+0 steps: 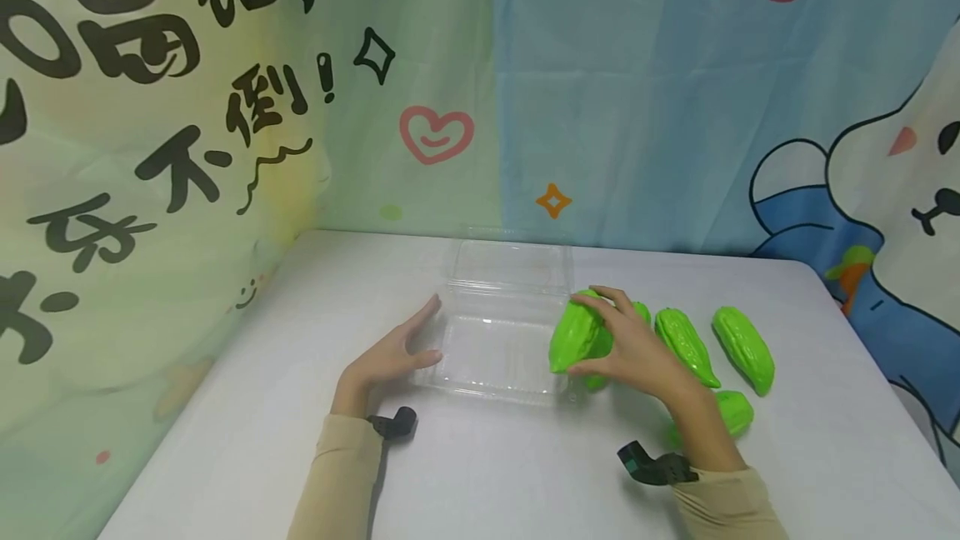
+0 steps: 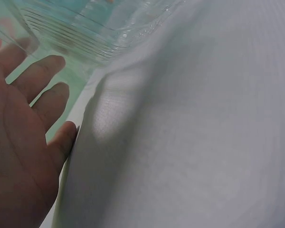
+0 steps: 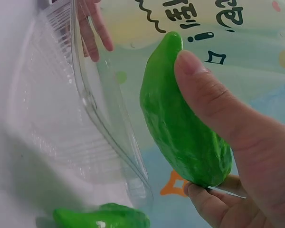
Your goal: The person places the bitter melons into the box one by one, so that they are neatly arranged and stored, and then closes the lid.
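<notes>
Head view: right hand (image 1: 633, 344) grips a green gourd (image 1: 576, 337) at the right edge of the clear box (image 1: 498, 352). Left hand (image 1: 393, 352), fingers straight, steadies its left side. Three more gourds (image 1: 742, 348) lie right on the table (image 1: 480, 473).

Left wrist: palm flat, holds nothing.

Right wrist: thumb (image 3: 204, 90) and fingers pinch the gourd. Best to lift it over the rim and lay it lengthwise.

- Bright green, ridged gourds (image 1: 576, 336) beside a clear, ribbed plastic box (image 1: 498, 332).
- Plain white table (image 1: 480, 473).
- Pale green backdrop (image 1: 150, 148) with black lettering and a pink heart.
- Blue backdrop (image 1: 660, 90) with red heart, orange star, white cartoon figure.
- Beige sleeves (image 1: 337, 482).
</notes>
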Demonstrator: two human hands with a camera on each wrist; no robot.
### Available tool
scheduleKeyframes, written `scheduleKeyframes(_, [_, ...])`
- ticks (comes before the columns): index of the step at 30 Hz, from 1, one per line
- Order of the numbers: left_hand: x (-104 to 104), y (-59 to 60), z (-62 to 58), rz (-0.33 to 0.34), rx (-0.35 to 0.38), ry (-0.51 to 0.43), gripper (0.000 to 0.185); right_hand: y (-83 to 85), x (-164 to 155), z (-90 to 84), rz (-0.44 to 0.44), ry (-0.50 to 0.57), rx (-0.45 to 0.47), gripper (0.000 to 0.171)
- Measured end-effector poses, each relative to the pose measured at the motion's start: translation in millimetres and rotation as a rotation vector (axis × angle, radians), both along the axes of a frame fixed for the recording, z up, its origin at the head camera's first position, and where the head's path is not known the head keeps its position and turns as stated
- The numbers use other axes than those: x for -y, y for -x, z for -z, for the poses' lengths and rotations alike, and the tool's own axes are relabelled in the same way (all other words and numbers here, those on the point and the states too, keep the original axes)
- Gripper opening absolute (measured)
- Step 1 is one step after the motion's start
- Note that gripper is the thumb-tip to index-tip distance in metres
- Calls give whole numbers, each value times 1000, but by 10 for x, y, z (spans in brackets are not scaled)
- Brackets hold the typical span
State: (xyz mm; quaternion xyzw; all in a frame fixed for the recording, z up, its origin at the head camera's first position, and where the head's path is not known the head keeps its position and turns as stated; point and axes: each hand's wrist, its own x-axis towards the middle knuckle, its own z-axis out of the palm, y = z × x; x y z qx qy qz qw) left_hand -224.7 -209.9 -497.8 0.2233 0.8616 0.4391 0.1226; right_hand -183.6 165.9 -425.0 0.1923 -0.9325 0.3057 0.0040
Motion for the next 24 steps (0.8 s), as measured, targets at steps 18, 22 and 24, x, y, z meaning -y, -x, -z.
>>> scheduleKeyframes(18, [-16,-1,4,-3,8,-2,91,151,296,75,-41,145,66,98])
scheduleKeyframes(22, [-5,-1,8,-10,16,7,91,177,399,72,-52,186,75,98])
scheduleKeyframes(24, [-5,3,4,-10,19,10,91,191,449,68,-50,190,83,98])
